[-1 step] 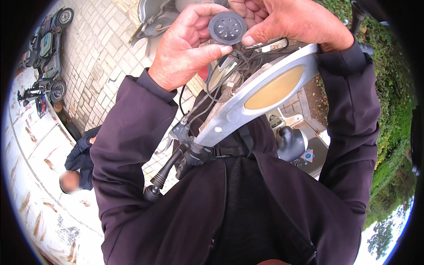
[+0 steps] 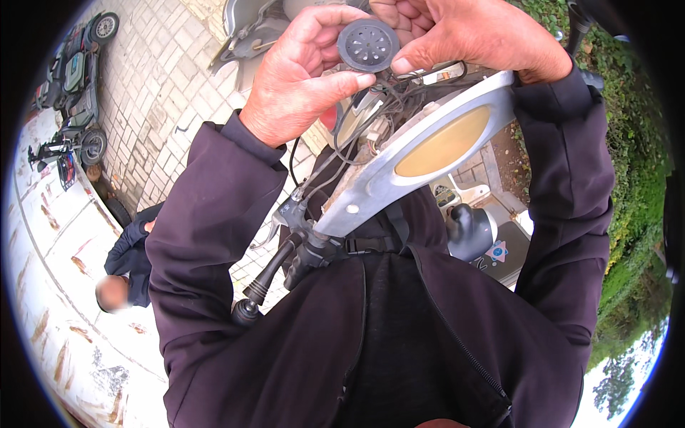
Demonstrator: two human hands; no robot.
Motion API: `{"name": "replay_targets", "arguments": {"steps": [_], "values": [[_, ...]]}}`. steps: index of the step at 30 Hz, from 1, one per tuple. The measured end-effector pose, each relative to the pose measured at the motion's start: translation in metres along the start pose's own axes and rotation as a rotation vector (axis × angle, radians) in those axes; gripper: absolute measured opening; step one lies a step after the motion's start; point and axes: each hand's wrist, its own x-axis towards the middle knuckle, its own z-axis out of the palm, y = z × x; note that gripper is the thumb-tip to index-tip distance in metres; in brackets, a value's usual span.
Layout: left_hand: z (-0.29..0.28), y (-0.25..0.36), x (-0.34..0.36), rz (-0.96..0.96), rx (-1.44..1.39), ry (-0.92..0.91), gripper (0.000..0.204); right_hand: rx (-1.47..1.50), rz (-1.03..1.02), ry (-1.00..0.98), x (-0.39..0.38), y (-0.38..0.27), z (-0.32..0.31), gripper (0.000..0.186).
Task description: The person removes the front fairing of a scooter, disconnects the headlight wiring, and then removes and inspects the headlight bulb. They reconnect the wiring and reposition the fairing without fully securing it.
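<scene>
A small round black speaker (image 2: 367,46) with a slotted face is held up over an opened electric scooter. My left hand (image 2: 303,85) grips it from the left, fingers behind its edge and thumb just beneath. On the other side my right hand (image 2: 474,39) is curled, its thumb tip against or very near the speaker's lower right edge; what its other fingers hold is hard to see. Below both hands, tangled black wires (image 2: 389,107) spill from the scooter's front panel (image 2: 421,153), grey-white with a yellowish oval. A handlebar (image 2: 275,267) with a black grip points toward me.
Another person (image 2: 132,250) in dark clothes is at the left, beside a rust-streaked white surface (image 2: 64,285). Parked vehicles (image 2: 78,85) stand farther left on the paving (image 2: 157,93). A grey body part (image 2: 246,36) lies beyond my left hand. Green hedge (image 2: 635,192) lines the right.
</scene>
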Motion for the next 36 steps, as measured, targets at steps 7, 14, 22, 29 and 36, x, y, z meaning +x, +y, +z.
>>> {"name": "replay_targets", "arguments": {"steps": [7,14,22,29,36], "values": [[-0.001,-0.002,0.0,0.069,0.047,-0.061,0.062,-0.009,0.057,-0.008,0.0,0.0,-0.001,0.032],[0.002,-0.001,-0.001,0.038,0.073,-0.032,0.061,-0.076,-0.001,0.013,-0.002,0.0,0.0,0.032],[0.003,-0.004,0.0,0.041,0.109,-0.017,0.059,-0.065,0.028,0.022,0.0,0.001,0.0,0.032],[0.002,-0.004,0.002,0.025,0.058,-0.007,0.06,0.029,0.078,-0.011,-0.001,-0.001,-0.005,0.032],[-0.013,-0.004,0.012,0.033,-0.076,0.057,0.062,0.01,0.005,0.019,-0.002,-0.002,-0.007,0.039]]}}
